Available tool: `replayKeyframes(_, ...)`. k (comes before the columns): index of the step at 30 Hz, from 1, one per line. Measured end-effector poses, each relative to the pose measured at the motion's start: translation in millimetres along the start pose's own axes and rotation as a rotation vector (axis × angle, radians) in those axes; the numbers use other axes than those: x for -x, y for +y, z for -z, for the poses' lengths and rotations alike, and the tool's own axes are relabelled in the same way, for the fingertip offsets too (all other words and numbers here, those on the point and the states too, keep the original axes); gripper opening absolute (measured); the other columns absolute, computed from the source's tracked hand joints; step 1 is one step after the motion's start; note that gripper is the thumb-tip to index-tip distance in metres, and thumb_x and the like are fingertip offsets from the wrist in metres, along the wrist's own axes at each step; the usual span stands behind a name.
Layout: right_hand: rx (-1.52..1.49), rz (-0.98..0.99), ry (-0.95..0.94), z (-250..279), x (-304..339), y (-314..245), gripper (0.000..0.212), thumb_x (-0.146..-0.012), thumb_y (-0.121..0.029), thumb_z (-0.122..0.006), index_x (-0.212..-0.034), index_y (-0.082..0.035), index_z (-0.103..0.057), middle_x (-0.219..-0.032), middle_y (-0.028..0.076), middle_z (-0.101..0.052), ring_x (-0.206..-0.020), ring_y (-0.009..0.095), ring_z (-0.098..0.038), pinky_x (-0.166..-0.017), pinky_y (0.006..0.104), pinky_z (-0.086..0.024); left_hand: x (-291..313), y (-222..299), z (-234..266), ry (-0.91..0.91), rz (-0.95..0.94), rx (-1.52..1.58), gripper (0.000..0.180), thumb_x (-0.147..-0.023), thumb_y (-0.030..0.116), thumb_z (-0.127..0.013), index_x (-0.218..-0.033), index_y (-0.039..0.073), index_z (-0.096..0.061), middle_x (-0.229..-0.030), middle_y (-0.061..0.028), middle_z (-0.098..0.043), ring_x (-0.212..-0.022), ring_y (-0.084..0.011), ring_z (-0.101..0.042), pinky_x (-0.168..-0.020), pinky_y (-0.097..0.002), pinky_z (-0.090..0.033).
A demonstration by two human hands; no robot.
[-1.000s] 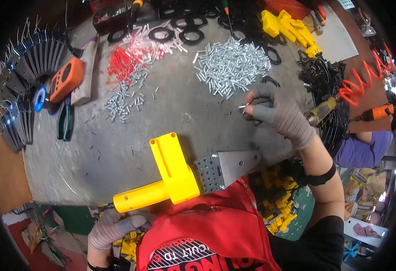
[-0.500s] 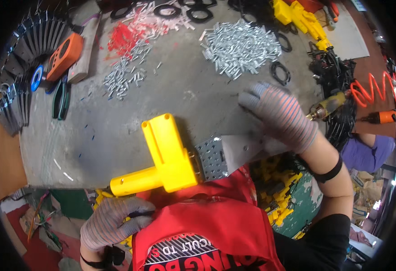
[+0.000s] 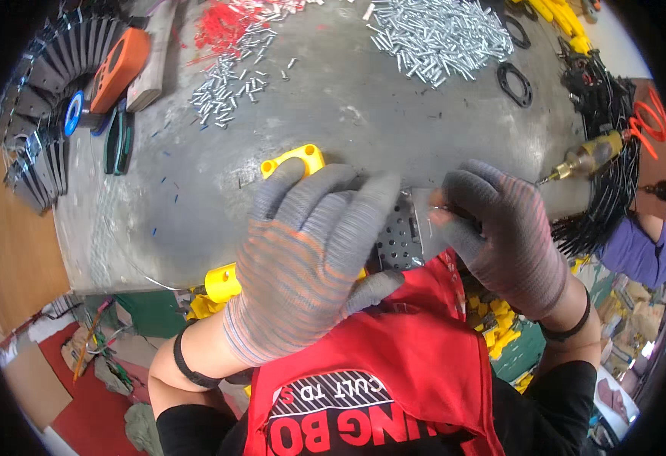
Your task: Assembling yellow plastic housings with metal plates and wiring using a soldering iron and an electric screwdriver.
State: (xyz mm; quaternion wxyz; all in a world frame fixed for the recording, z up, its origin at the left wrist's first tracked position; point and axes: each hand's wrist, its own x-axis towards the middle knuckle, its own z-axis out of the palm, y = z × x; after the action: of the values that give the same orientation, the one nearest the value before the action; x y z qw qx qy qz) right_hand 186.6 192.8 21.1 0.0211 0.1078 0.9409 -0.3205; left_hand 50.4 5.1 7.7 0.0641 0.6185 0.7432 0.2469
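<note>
A yellow plastic T-shaped housing (image 3: 223,283) lies at the table's near edge, mostly hidden; its end with two round bosses shows beyond my fingers. My left hand (image 3: 291,262), in a grey striped glove, spreads over the housing with fingers stretched out and thumb apart. Whether it presses on the housing I cannot tell. Just right of it sits a perforated dark metal plate (image 3: 397,245), with a flat grey piece running on under my right hand (image 3: 511,235). The right fingers are curled toward the thumb above that piece; anything between them is too small to name.
Loose screws (image 3: 439,38) form a large pile at the back, with a smaller group (image 3: 226,87) to the left. Pliers (image 3: 118,140) and an orange device (image 3: 120,68) lie left. At right are a black ring (image 3: 515,85), a power screwdriver (image 3: 587,158) and black cables (image 3: 602,194).
My left hand has risen from beside the apron to over the yellow housing. My right hand has come down and closer to the metal plate, its fingers now curled. The view has shifted.
</note>
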Motion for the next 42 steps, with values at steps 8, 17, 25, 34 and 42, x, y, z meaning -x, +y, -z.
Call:
replayKeyframes(8, 0.163, 0.089, -0.029, -2, -5, 16, 0.018, -0.074, -0.009, -0.065, -0.090, -0.003, -0.060, -0.083, 0.017, -0.056, -0.076, 0.041, -0.059, -0.065, 0.0448, -0.048, -8, -19, 3, 0.047, 0.033, -0.009, 0.088, -0.061, 0.043, -0.085, -0.130, 0.002, -0.049, -0.102, -0.0124, -0.069, -0.105, -0.0374, -0.058, -0.102, -0.0504, -0.038)
replayKeyframes(17, 0.218, 0.351, -0.021, -10, -26, 7, 0.022, -0.078, -0.014, -0.065, -0.098, -0.007, -0.063, -0.084, 0.013, -0.059, -0.069, 0.034, -0.062, -0.059, 0.0416, -0.050, -8, -17, 3, 0.012, 0.054, 0.098, 0.088, -0.056, 0.035, -0.085, -0.130, 0.003, -0.052, -0.106, -0.0120, -0.062, -0.104, -0.0353, -0.055, -0.095, -0.0489, -0.040)
replayKeyframes(25, -0.068, 0.160, -0.064, -1, -24, 12, 0.031, -0.078, -0.013, -0.071, -0.107, -0.006, -0.065, -0.087, 0.015, -0.062, -0.069, 0.035, -0.062, -0.063, 0.0400, -0.050, -4, -22, 2, 0.006, 0.057, 0.060, 0.089, -0.062, 0.053, -0.082, -0.130, 0.004, -0.050, -0.114, -0.0151, -0.064, -0.106, -0.0380, -0.059, -0.105, -0.0548, -0.035)
replayKeyframes(34, 0.272, 0.337, -0.078, -9, -30, 0, 0.025, -0.081, -0.019, -0.069, -0.102, -0.007, -0.063, -0.084, 0.013, -0.061, -0.066, 0.033, -0.061, -0.058, 0.0418, -0.048, -2, -19, 1, 0.040, 0.044, 0.049, 0.091, -0.063, 0.053, -0.082, -0.131, 0.002, -0.049, -0.118, -0.0172, -0.062, -0.109, -0.0395, -0.059, -0.106, -0.0527, -0.035)
replayKeyframes(42, 0.338, 0.586, -0.047, -21, -47, -2, 0.015, -0.082, -0.019, -0.064, -0.086, -0.006, -0.058, -0.083, 0.009, -0.057, -0.063, 0.028, -0.058, -0.052, 0.0373, -0.046, -1, -18, 2, 0.061, 0.044, 0.067, 0.096, -0.061, 0.049, -0.085, -0.135, 0.002, -0.046, -0.120, -0.0175, -0.062, -0.110, -0.0393, -0.059, -0.107, -0.0499, -0.036)
